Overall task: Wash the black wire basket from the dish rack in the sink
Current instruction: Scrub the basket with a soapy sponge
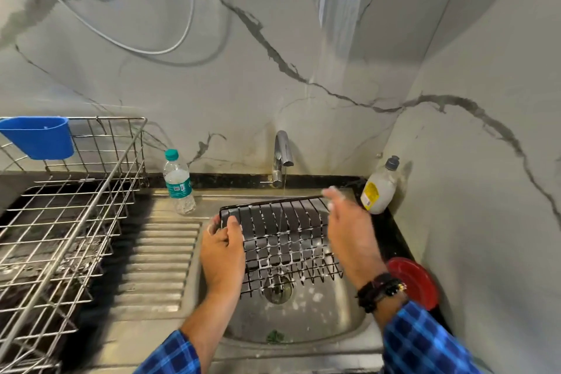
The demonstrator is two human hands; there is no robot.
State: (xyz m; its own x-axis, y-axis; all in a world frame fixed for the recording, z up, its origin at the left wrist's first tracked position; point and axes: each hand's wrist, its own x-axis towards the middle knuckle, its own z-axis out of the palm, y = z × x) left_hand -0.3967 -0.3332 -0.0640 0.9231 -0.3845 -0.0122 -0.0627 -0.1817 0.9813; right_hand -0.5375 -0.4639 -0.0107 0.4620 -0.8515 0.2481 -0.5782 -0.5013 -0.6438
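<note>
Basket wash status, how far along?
Done: black wire basket is out of the steel dish rack, over the steel sink, soaped, white suds on its wires. In hand: left hand grips its left edge under the chrome tap's stream; right hand open beside it. Left: rinsing suds off.

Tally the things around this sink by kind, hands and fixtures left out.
Bottles: 2 (water bottle, soap bottle)
Wire racks: 2 (black wire basket, steel dish rack)
Blue caddy: 1
Red dish: 1
Total: 6
</note>
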